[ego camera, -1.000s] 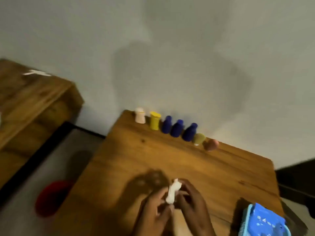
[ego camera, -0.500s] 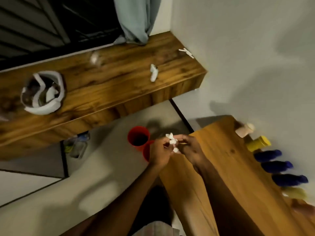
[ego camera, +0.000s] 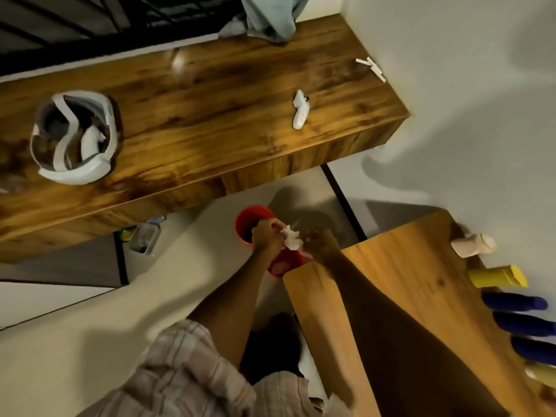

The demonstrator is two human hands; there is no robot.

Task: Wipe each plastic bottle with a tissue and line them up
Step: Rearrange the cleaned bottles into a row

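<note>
Item 1. Tissue (ego camera: 291,239): white, crumpled, held between both my hands out past the near corner of the desk (ego camera: 391,296) and above the red bin (ego camera: 254,215) on the floor. My left hand (ego camera: 266,236) had its grip curled on one side of the wad; my right hand (ego camera: 320,243) pinched the other side. I judged it was held there for dropping, so the spent wad would fall into the bin and not onto the desk.

Item 2. Plastic bottles: ranged along the far edge of the desk against the wall, presumably to keep the row straight. Pale pink bottle (ego camera: 474,244) first, yellow bottle (ego camera: 498,276) beside it, then three blue bottles (ego camera: 514,303), and an olive one (ego camera: 541,376) partly cut off by the frame (anything beyond it I could not see).

Item 3. Second red container (ego camera: 284,264): just under my hands at the desk corner; contents unclear.

Status: row apparently well advanced; no bottle in either hand.
</note>
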